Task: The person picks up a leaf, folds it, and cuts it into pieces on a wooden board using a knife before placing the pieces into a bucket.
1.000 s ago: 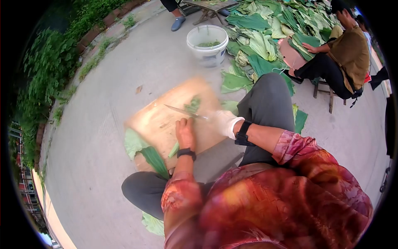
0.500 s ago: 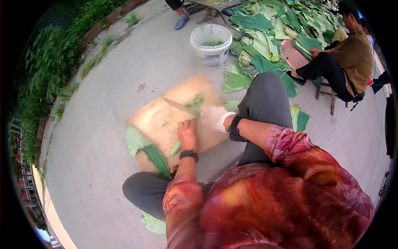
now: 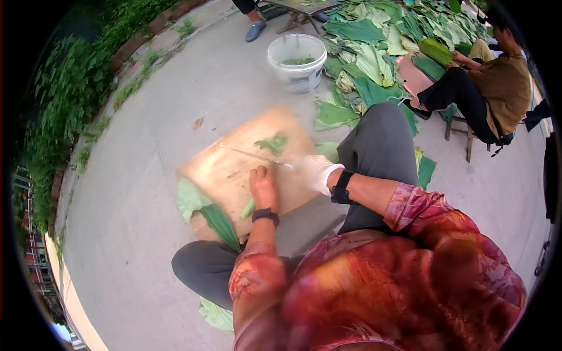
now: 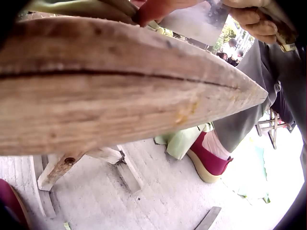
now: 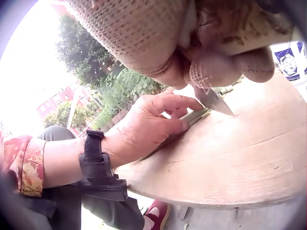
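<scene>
A wooden board (image 3: 213, 169) lies in front of the seated person. The gloved right hand (image 3: 316, 174) grips a knife (image 3: 257, 157) by its handle, the blade pointing left across the board. In the right wrist view the knife's blade (image 5: 216, 101) stands beside the fingertips of the bare left hand (image 5: 144, 122), which pinches a folded green leaf strip (image 5: 195, 116) against the board. Cut green pieces (image 3: 274, 143) lie beyond the blade. A leaf (image 3: 218, 222) hangs over the board's near left corner. The left wrist view shows mostly the board's edge (image 4: 120, 96).
A white bucket (image 3: 297, 64) with green bits inside stands beyond the board. Many large leaves (image 3: 374, 64) cover the ground at the upper right, where another person (image 3: 503, 88) sits on a stool. A low wooden table (image 3: 301, 7) stands at the top.
The knife and right hand have shifted slightly, moving right since the last frame. Cut pieces beyond the blade show more fully. The other person has raised a yellow-green leaf.
</scene>
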Motion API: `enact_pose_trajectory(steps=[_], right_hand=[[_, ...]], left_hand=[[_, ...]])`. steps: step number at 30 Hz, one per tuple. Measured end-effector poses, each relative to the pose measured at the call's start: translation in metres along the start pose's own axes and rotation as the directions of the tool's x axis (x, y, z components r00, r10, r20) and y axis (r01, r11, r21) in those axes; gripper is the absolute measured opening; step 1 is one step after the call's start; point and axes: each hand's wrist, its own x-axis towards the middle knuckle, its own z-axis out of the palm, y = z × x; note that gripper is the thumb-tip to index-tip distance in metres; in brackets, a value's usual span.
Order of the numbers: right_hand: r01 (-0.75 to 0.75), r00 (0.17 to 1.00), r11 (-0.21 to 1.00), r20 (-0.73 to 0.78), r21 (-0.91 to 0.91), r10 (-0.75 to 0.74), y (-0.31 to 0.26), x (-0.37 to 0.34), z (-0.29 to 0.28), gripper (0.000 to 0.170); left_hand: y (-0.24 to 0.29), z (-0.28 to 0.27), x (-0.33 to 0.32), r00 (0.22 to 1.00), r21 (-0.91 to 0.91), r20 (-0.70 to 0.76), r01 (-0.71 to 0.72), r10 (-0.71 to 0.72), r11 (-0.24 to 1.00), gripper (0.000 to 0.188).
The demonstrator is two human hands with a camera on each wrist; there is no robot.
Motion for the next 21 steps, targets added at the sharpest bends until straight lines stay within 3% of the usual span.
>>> enact_pose_trajectory(steps=[3,6,9,12,15,18,21], right_hand=[[-0.04,0.999,0.999,0.024,0.02,0.04,-0.006,0.005,-0.002,0.03],[-0.008,0.988,0.999,0.155,-0.036,0.013,-0.009,0.017,-0.005,0.037],[-0.153,0.963,0.985,0.236,0.075,0.131,-0.021,0.031,-0.024,0.038],[-0.13,0.986,0.979,0.124,0.157,0.111,-0.008,0.03,-0.012,0.041],[-0.038,0.999,0.992,0.003,0.117,0.038,-0.006,0.014,-0.013,0.044],[-0.049,0.998,0.997,-0.039,0.063,0.051,-0.006,-0.002,-0.01,0.033],[-0.007,0.998,0.997,-0.065,0.074,0.011,0.003,-0.004,0.003,0.034]], left_hand=[[0.001,-0.002,-0.002,1.0,-0.002,0.016,0.007,-0.007,1.0,0.035],[0.004,-0.004,-0.005,1.0,-0.04,0.008,0.019,-0.019,0.999,0.036],[0.005,-0.007,-0.005,0.999,-0.095,-0.02,0.033,-0.035,0.995,0.037],[0.001,-0.005,-0.007,0.999,-0.096,-0.02,0.036,-0.038,0.995,0.036],[0.001,-0.003,-0.003,0.999,-0.079,-0.03,0.022,-0.024,0.997,0.035],[0.002,0.0,0.001,0.999,-0.06,-0.028,0.024,-0.025,0.998,0.034],[0.002,0.003,0.0,1.0,-0.054,-0.015,0.019,-0.02,0.998,0.034]])
